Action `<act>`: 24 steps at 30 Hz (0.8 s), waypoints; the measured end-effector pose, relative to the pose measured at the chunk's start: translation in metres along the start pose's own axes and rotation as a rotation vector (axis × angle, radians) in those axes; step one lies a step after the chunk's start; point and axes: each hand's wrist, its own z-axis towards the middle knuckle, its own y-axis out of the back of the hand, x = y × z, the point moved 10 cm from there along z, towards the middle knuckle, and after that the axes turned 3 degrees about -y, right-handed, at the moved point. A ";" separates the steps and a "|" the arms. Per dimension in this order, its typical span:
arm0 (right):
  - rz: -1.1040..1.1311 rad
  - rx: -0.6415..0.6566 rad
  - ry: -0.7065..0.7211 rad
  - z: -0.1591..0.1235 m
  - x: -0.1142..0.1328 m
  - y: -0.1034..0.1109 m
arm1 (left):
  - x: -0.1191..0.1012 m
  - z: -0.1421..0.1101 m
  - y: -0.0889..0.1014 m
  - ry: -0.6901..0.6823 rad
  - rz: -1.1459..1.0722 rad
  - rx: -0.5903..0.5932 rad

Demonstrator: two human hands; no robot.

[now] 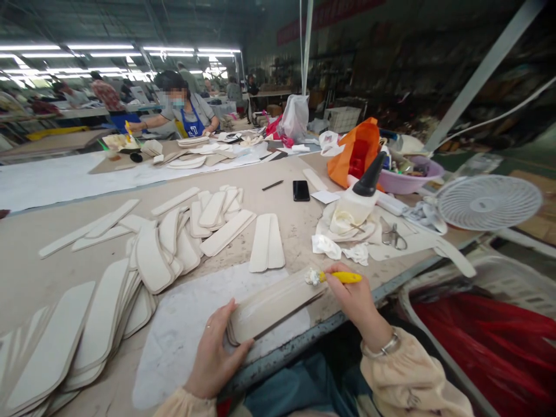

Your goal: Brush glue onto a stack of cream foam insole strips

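My right hand [348,289] is closed around the yellow handle of a glue brush [343,277]. White paste coats the brush head, which touches the far right end of a long beige panel [273,298]. Wet-looking streaks run along the panel's top. My left hand [216,346] grips the near left end of that panel, thumb on the front side and fingers on the back. Other panels seem to lie stacked beneath it. Under them is a white sheet [163,359]. Two pale strips [266,242] lie just beyond the panel.
Piles of beige panels [152,255] cover the table's left. Toward the right are a cut-open white jug [354,211], scissors [393,234], crumpled tissue [326,246], a phone [300,190], an orange bag [356,150] and a fan [489,202]. A co-worker [182,110] sits across the table.
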 end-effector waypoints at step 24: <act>0.008 0.175 -0.055 0.005 -0.006 -0.015 | -0.001 0.001 -0.003 -0.024 0.033 0.021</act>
